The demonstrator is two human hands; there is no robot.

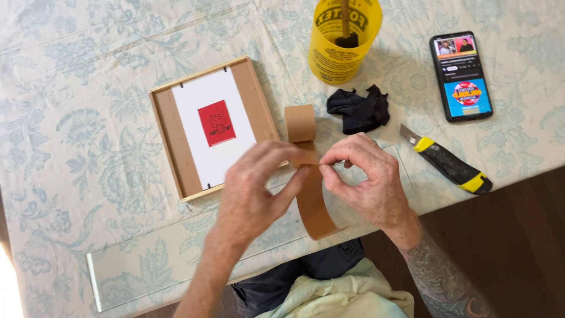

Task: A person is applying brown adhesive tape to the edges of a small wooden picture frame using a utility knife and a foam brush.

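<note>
My left hand (254,191) and right hand (368,176) both hold a strip of brown paper tape (311,194) just above the table edge. Left fingers pinch the strip from its left side, thumb under, fingers narrow. Right thumb and forefinger pinch the same strip near its upper part, the other fingers curled loosely. The strip curves in an arc from the loop at the top (301,123) down toward my lap; its lower end hangs over the edge.

Just left of the loop lies a wooden picture frame (176,141), face down, brown backing showing, with a white sheet (203,109) in it and a small red print (216,122) at the sheet's middle. A clear acrylic strip (147,265) lies along the near edge of the flowered tablecloth (70,118).

Beyond my right hand: a crumpled black cloth (360,109), near it a yellow cup (344,41) with a brush handle (346,23) standing inside. A yellow-and-black utility knife (450,165) lies right of my right hand, apart from it. A phone (461,75), screen lit, lies farther right.
</note>
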